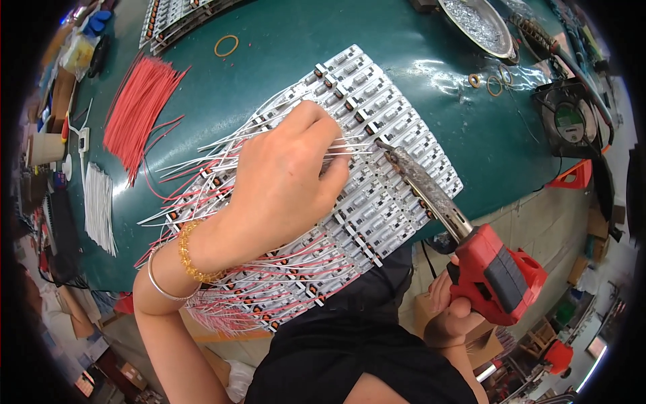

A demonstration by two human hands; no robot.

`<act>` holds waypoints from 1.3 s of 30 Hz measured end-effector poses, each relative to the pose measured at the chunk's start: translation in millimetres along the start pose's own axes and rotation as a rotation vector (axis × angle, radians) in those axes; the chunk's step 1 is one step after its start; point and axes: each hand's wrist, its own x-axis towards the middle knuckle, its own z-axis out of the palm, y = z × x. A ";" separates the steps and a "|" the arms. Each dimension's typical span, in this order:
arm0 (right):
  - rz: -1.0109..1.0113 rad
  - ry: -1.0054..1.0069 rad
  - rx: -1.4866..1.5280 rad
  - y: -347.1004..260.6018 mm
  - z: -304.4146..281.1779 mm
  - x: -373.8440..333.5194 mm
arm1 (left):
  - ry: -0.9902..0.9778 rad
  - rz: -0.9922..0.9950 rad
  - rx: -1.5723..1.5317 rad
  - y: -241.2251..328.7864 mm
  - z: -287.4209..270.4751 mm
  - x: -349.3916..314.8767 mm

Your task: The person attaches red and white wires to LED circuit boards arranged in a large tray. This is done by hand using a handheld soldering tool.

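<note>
A panel of small white circuit boards (pixel 377 101) lies tilted across the near part of the table, with rows of red and white wires along its left and lower side. Over its middle, my left hand (pixel 286 172) is closed, pinching thin white wires (pixel 350 145) whose ends stick out to the right past the fingers. My right hand (pixel 454 310) is wrapped round the handle of a red and black soldering gun (pixel 501 273). Its dark, crusted tip meets the panel close to the wire ends; whether they touch is too small to tell.
Bundles of red wires (pixel 140 111) and white wires (pixel 99 209) lie on the green table (pixel 282 40) at the left. More boards (pixel 182 23) stand at the far left. A metal dish (pixel 474 27), rubber bands (pixel 494 84) and a small black fan (pixel 568 121) are at the right.
</note>
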 end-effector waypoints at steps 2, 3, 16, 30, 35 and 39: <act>-0.055 0.065 0.137 -2.8 9.6 4.4 | 0.002 -0.004 0.000 0.3 0.1 -0.2; -0.083 0.098 0.205 -3.5 12.6 5.6 | 0.005 -0.011 -0.002 0.5 0.4 -0.3; -0.104 0.109 0.254 -21.3 13.3 3.8 | -0.017 -0.020 -0.218 3.7 -4.3 -5.4; -0.044 -0.003 -0.549 -0.9 -10.3 -11.6 | 0.060 0.103 -0.018 6.6 15.0 -9.0; -0.098 0.033 -0.271 -5.9 -2.7 -11.0 | 0.073 0.102 -0.025 5.2 15.9 -8.5; -0.121 0.079 0.172 -10.6 13.9 -5.4 | 0.047 0.074 -0.011 4.6 13.9 -10.7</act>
